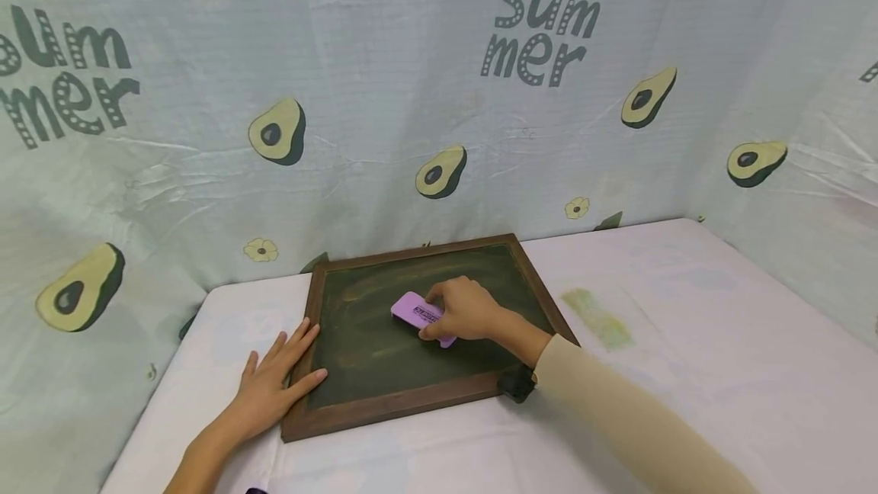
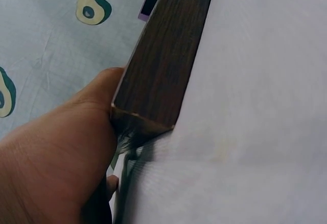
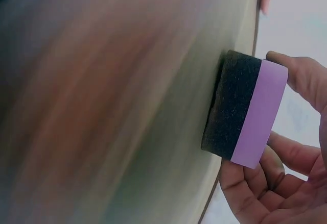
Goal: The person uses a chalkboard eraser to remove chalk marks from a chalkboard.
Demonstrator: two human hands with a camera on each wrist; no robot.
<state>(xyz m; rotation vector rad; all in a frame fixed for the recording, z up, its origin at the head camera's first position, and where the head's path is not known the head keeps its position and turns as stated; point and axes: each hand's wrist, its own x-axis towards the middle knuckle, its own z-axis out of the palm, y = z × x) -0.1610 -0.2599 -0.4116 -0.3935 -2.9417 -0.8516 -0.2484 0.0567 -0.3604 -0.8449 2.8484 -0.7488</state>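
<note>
A dark green chalkboard (image 1: 370, 372) with a brown wooden frame (image 1: 398, 402) lies on the table, with faint smears across its surface. My right hand (image 1: 469, 311) grips a purple board eraser (image 1: 410, 309) between thumb and fingers over the middle of the board. In the right wrist view, the eraser's black felt side (image 3: 231, 104) faces the board, right at its surface. My left hand (image 1: 267, 389) rests with spread fingers on the frame's left side. The left wrist view shows that hand (image 2: 66, 137) against the frame's near corner.
A white cloth covers the table (image 1: 700, 380), with a yellow-green smudge (image 1: 598, 319) right of the board. Behind it hangs a curtain (image 1: 370, 97) printed with avocados and lettering. A small black object (image 1: 516, 384) sits at my right wrist by the near frame edge.
</note>
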